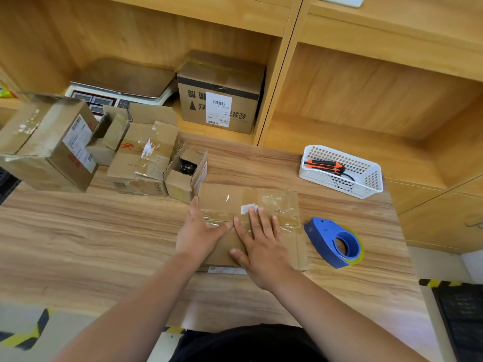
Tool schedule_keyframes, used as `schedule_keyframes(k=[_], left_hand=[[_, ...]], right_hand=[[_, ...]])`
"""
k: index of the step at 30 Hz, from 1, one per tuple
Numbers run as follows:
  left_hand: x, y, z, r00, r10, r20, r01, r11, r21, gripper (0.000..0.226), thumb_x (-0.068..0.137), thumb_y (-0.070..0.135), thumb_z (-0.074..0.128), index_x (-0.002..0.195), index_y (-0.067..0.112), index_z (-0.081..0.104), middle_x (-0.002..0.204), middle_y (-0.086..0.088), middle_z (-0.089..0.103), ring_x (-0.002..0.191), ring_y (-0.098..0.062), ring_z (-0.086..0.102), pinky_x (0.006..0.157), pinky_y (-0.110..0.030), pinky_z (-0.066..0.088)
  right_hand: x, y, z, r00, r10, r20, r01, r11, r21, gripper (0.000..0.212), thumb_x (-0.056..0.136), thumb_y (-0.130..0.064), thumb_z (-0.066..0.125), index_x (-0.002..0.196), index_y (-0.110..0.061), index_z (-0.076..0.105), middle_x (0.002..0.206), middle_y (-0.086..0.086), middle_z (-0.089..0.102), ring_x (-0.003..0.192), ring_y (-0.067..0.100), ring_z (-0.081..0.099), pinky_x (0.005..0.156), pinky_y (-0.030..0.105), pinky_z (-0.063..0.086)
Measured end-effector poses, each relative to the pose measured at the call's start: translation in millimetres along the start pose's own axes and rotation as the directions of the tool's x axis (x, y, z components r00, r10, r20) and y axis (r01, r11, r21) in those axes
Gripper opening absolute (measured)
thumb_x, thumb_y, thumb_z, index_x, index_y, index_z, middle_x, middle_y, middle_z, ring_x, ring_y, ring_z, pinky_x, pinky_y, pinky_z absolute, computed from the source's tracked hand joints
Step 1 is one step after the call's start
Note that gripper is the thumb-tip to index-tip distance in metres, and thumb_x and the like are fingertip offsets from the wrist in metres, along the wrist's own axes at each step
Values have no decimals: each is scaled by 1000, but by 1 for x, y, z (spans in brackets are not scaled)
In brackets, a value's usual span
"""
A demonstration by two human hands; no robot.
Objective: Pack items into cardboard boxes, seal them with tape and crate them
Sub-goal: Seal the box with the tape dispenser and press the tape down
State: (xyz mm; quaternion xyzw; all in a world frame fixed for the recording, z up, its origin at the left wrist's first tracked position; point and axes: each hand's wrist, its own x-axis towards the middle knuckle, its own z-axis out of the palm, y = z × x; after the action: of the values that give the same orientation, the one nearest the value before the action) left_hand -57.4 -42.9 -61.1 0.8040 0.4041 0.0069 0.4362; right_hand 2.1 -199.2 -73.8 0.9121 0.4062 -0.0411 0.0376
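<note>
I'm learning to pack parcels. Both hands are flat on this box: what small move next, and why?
Probably slide the right hand along the clear tape toward the right end of the box, pressing it down: the tape looks wrinkled there, the left hand lies flat on the box, and the blue tape dispenser lies aside.

Both my bare forearms reach forward and draw in toward the middle. My left hand (200, 235) lies palm down, fingers straight and together, thumb stretched toward the other hand. My right hand (262, 248) is flat too (fingers slightly spread, thumb out to the left), its index finger nearly meeting my left thumb.
</note>
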Motion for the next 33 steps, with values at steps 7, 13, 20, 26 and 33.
schedule_keyframes(k=[7, 13, 20, 26, 33], left_hand=[[1, -4, -3, 1000, 10, 11, -9, 992, -125, 79, 87, 33, 62, 150, 27, 14, 129, 0, 57, 113, -25, 56, 87, -35, 43], [-1, -5, -7, 999, 5, 36, 4, 974, -225, 68, 96, 22, 51, 151, 29, 13, 140, -1, 49, 120, -22, 50, 88, -25, 35], [-4, -4, -10, 998, -37, 42, 49, 936, -348, 55, 99, 19, 44, 149, 31, 23, 134, -5, 54, 102, -7, 45, 86, -21, 31], [-4, -3, -10, 998, -56, 26, 62, 918, -392, 51, 100, 20, 43, 147, 33, 27, 116, 1, 57, 97, -8, 46, 82, -19, 30], [-1, -5, -6, 996, -94, 5, 86, 890, -447, 48, 101, 20, 42, 144, 39, 33, 104, 14, 52, 76, 2, 47, 81, -21, 32]], right_hand=[[-13, 11, -2, 1000, 13, -8, -13, 1000, 12, 72, 97, -61, 6, 145, -13, 30, 153, 18, 30, 144, 32, 15, 108, 51, 17], [-7, -7, -10, 999, -32, 31, 31, 998, 57, 80, 95, -63, 5, 144, -8, 36, 153, 21, 27, 145, 29, 12, 110, 45, 15], [15, -25, -24, 966, -225, 127, 211, 971, 116, 74, 75, -65, -16, 144, -36, -16, 152, 9, -32, 137, 22, -38, 112, 40, -19], [7, -5, -11, 990, -134, 40, 133, 991, 32, 57, 98, -59, 7, 144, -36, 33, 153, 20, 25, 145, 32, 12, 110, 45, 11], [-7, 36, -7, 988, -135, -75, 133, 991, -27, 54, 100, -56, 11, 138, -36, 45, 154, 17, 25, 145, 30, 11, 111, 45, 13]])
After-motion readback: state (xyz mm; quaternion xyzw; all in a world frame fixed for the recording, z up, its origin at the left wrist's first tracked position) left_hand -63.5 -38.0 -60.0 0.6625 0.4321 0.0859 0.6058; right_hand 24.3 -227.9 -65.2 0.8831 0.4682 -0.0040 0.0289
